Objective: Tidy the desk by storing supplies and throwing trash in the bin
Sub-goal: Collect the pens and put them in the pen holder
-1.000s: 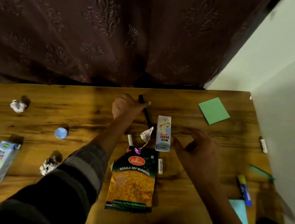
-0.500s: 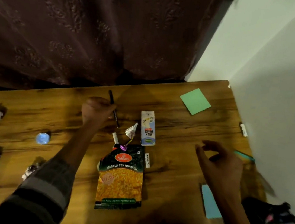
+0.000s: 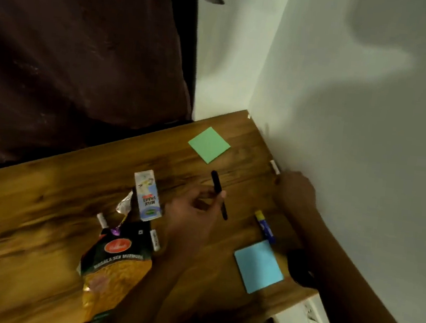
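The left hand (image 3: 195,212) grips a black pen (image 3: 218,194) above a wooden tabletop (image 3: 42,208), with a milk carton (image 3: 147,196) just to its left and a snack bag (image 3: 115,264) nearer the person. The right hand (image 3: 296,189) reaches to the wall edge by a small white object (image 3: 275,167); its fingers are hidden, so its grip is unclear. Between the hands lies a glue stick (image 3: 265,227), just beyond a blue note (image 3: 258,266).

The left hand (image 3: 195,212) is seen at the centre of the frame, its fingers (image 3: 220,194) curled round a black pen (image 3: 218,194). The right hand (image 3: 296,189) is stretched to the right of centre against the wall, its fingers hidden.
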